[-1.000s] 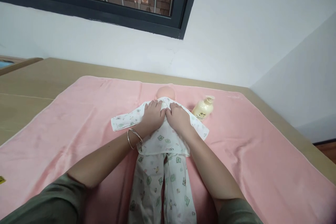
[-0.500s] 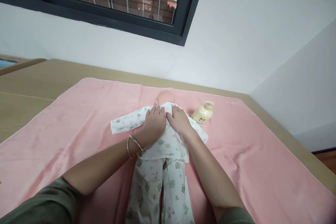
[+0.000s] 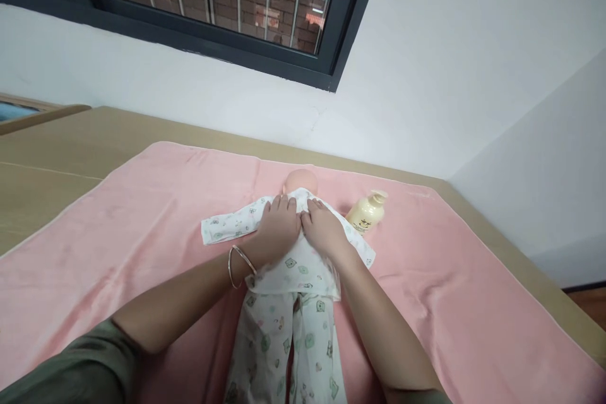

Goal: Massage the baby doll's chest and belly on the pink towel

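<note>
The left hand (image 3: 277, 227) and the right hand (image 3: 324, 230) are laid side by side, thumbs nearly touching, on the chest of a doll (image 3: 299, 181) that lies on its back straight ahead of them. Both hands are spread flat and fairly open, palms down and fingers pointing away toward the doll's head; nothing is gripped, and the printed top (image 3: 293, 259) is only pressed under the palms, apparently so that the cloth is held smooth against the body. A thin bangle (image 3: 239, 262) is worn at the left wrist. From under the left hand one sleeve of the top is stretched out flat to the left, and from under the right hand the other sleeve is spread to the right and slightly nearer. Below the wrists the hem of the top is draped over matching printed trousers (image 3: 284, 353), which run back between the forearms toward the wearer. Just beyond the fingertips the doll's bare head is seen, partly hidden by the collar. To the right of the right hand, near the sleeve end but apart from it, a cream pump bottle (image 3: 365, 214) is lying tilted on its side. Everything is laid on a pink towel (image 3: 118, 227), probably spread as a soft surface, and the towel is carried by a tan table (image 3: 47, 164) set against a white wall beneath a dark-framed window (image 3: 213, 6).
</note>
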`<state>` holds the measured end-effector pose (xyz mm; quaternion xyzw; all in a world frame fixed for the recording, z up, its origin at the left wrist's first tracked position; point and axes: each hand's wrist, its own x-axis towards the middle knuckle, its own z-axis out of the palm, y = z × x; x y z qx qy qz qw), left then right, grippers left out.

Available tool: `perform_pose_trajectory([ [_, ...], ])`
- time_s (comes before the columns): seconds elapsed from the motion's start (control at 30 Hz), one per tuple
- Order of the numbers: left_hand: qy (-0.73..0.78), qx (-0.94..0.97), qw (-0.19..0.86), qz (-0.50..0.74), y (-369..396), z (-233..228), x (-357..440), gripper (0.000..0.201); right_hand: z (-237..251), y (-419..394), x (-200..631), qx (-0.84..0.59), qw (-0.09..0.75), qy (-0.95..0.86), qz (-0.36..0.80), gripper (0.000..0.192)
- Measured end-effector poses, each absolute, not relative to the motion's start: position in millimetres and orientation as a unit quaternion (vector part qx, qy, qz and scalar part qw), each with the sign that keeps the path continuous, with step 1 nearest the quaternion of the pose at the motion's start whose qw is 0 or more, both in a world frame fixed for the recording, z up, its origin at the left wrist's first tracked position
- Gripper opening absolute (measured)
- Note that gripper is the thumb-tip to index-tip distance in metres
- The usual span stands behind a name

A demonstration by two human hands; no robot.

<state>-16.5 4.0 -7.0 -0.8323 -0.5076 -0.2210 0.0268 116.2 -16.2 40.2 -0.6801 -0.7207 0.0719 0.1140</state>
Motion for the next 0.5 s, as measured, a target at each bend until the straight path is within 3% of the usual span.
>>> perform_pose_trajectory([
  [0.17,-0.499,-0.833,0.035,-0.237,-15.0,-11.7,-5.7,0.048,34.8,-1.4,127.3,-0.691,0.132,-0.708,0.064,0.045],
  [0.5,-0.443,-0.867,-0.056,-0.222,35.1,-0.8,-33.7,0.031,40.5,-29.3,101.4,-0.684,0.095,-0.722,0.034,0.050],
])
